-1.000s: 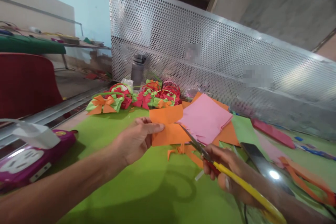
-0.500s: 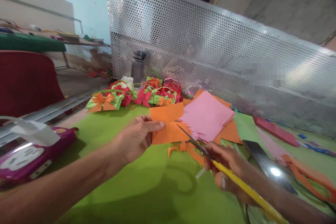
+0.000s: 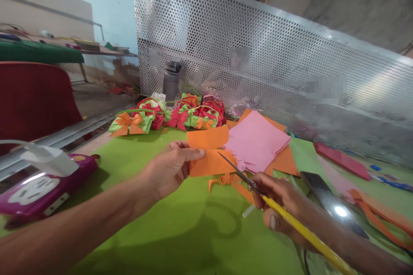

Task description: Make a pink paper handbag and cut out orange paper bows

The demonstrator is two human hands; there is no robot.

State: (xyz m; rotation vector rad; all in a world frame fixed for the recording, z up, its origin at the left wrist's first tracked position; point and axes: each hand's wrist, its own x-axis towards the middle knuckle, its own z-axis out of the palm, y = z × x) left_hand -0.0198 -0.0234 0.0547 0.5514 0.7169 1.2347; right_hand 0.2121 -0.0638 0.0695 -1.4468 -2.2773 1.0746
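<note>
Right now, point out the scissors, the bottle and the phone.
Scissors (image 3: pixel 285 215): head view, on the yellow handle.
Bottle (image 3: pixel 171 82): head view, on the grey body, below the dark lid.
Phone (image 3: pixel 326 197): head view, on the dark upward face, beside the bright spot.

Left forearm (image 3: pixel 87 217) was bare along its whole visible length, smooth in outline, and narrowed to a bare wrist (image 3: pixel 151 184). Left fingers (image 3: pixel 192 154) were bare as well. Right forearm (image 3: pixel 350 236) was likewise bare. Right fingers (image 3: pixel 270 181) were bare; one short, rounded thumbnail (image 3: pixel 272 222) showed clearly. Finer skin detail was blurred.
</note>
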